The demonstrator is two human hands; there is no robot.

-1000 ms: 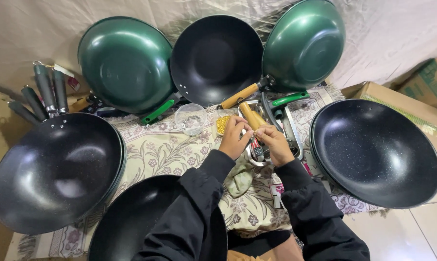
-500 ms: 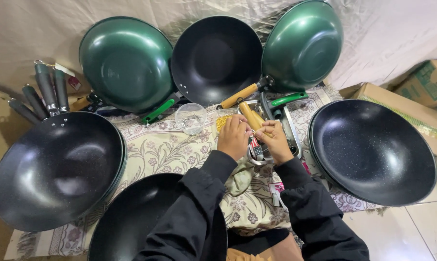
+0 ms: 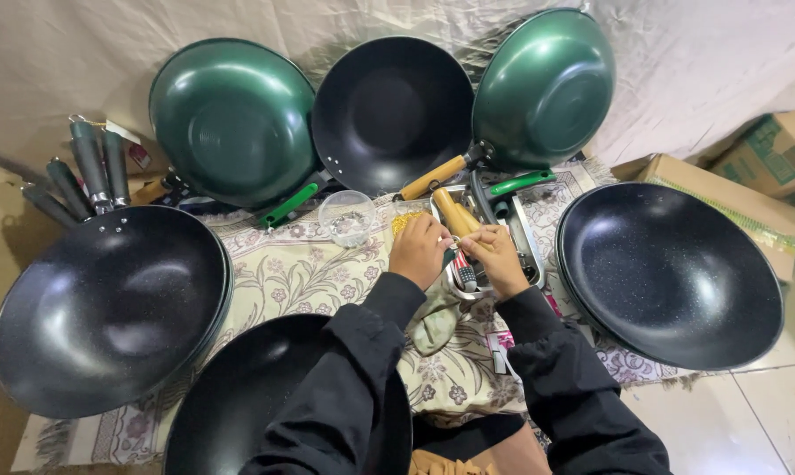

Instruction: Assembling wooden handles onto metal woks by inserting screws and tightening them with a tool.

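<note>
A small clear bowl (image 3: pixel 346 216) sits left of the left hand (image 3: pixel 421 250) and right hand (image 3: pixel 494 257) — fingers pinched together on a wooden handle (image 3: pixel 455 215) over the metal tray (image 3: pixel 525 236) — with cardboard boxes (image 3: pixel 740 189) far right.

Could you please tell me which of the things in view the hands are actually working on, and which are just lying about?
In hand:
left hand and right hand, together at a small metal ring
wooden handle just beyond them
metal tray beneath

Lying about:
green woks and black woks
clear plastic cup
dark spare handles
cardboard boxes
</note>
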